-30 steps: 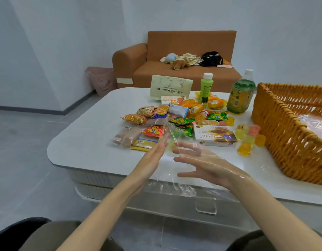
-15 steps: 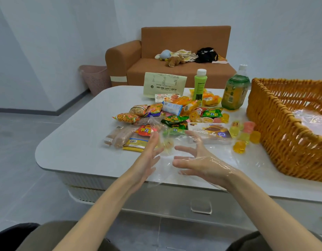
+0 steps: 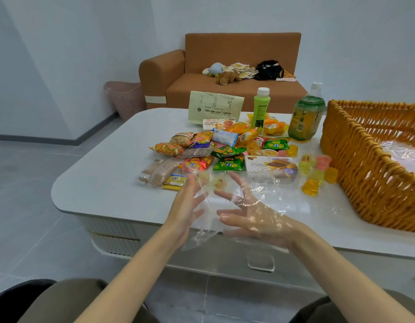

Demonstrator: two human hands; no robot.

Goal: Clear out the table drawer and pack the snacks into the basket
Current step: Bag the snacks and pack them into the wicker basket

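Snacks (image 3: 225, 152) in crinkly foil and clear wrappers lie heaped on the smooth, round-cornered white tabletop (image 3: 104, 180), just beyond our hands and touching neither. Nearest our left hand (image 3: 185, 207) are clear-wrapped brown wafers (image 3: 158, 171). Beyond our right hand (image 3: 255, 221) lies a flat cardboard box (image 3: 269, 167), and to its right is a cluster of glossy yellow and pink jelly cups (image 3: 314, 176). Farther off stand a slim green bottle (image 3: 260, 108) and a rounder green bottle (image 3: 305, 117), both white-capped.

Both hands hover above the near edge of the tabletop, fingers spread and nearly straight. Our right hand is sheathed in a thin, wrinkled clear plastic glove (image 3: 279, 227). A loose piece of clear film (image 3: 202, 229) hangs between the two hands, against the fingers of the left; we cannot tell whether it is gripped.

To the right of our right hand sits the basket (image 3: 356, 159), coarse orange wicker with a thick braided rim. Inside it we see only a shiny clear plastic sheet (image 3: 402, 152). Below the right hand, a clear loop handle (image 3: 260, 266) sits on the pale drawer front (image 3: 318, 264).
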